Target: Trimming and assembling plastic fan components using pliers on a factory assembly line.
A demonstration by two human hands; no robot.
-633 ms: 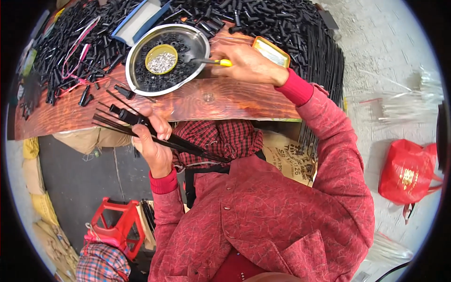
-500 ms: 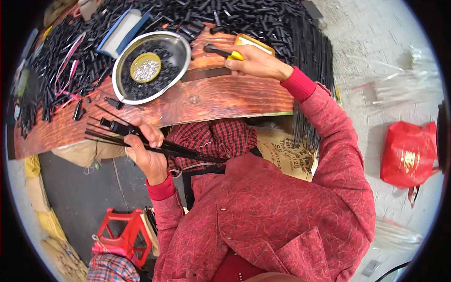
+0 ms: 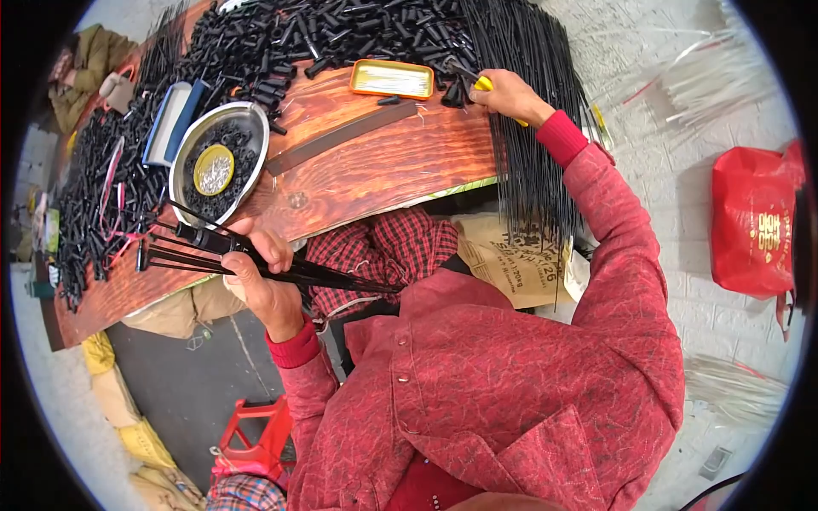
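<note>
- Rods [image 3: 341,279]: black bundle with a black tube [image 3: 204,238] among them, in the left hand [image 3: 260,264], on the near side of the bowl [image 3: 252,123] and off the table edge.
- Change: right hand [image 3: 511,95] was by the bowl's right rim, carrying pliers [image 3: 484,83]; now it's well right of the bowl, at the rod pile [image 3: 532,153]. Head view has turned too, so the table sits differently.
- Meaning, my read: tool work has moved off the bowl to the pile side; bundle just being held meanwhile.
- Axis: bundle runs left to right, dropping slightly to the right. Loose ends fan out left, just below the bowl; other ends point right, toward the jacket.
- Left hand: thumb and fingers closed round the bundle.
- Right hand: fingers wrapped on the pliers' yellow handle; tips over black fittings [image 3: 358,34]. Can't tell if they grip anything.
- Bowl: small black rings in it, plus a yellow cup [image 3: 213,150] of silvery bits.
- Right of bowl: flat dark strip [image 3: 341,136], then yellow tray [image 3: 392,94] farther back.
</note>
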